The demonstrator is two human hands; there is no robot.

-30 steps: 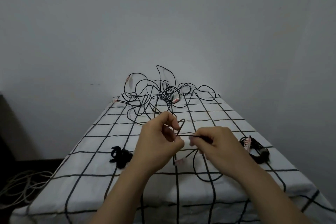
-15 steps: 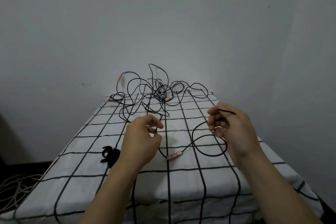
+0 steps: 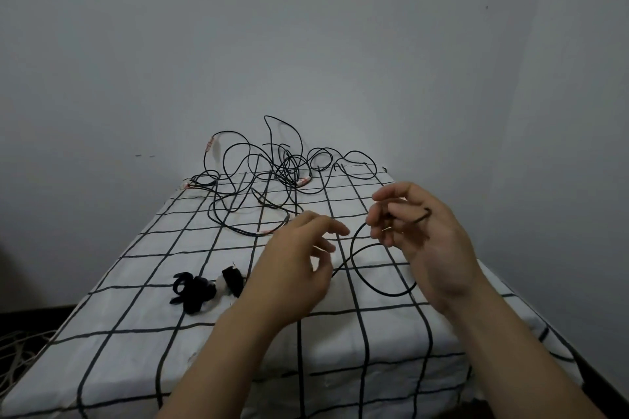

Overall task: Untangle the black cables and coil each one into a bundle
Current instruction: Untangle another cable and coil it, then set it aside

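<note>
Plain grey wall (image 3: pixel 306 44) behind a table (image 3: pixel 136 333) draped in white cloth with a black grid. At the far end, close to the wall, the tangle of black cables (image 3: pixel 272 177): many loops crossing one another, some standing up off the cloth, with small pale-and-red connectors (image 3: pixel 303 181) among them. Nearer, left of centre on the cloth, a coiled black bundle (image 3: pixel 192 292) with a white-and-black piece (image 3: pixel 231 281) just beside it. On the floor at lower left, pale cords (image 3: pixel 17 350).

At right, above the cloth, the right hand (image 3: pixel 425 235), palm turned inward, fingers curled round a strand of black cable (image 3: pixel 386 293). Wound across those fingers, then hanging in one round loop just over the cloth, then running left towards the left hand (image 3: pixel 296 269). Lower and nearer the centre, back towards the camera, fingers loosely bent and a little blurred. Impossible to tell whether pinching the strand or merely beside it. Both hands near each other, yet apart.
</note>
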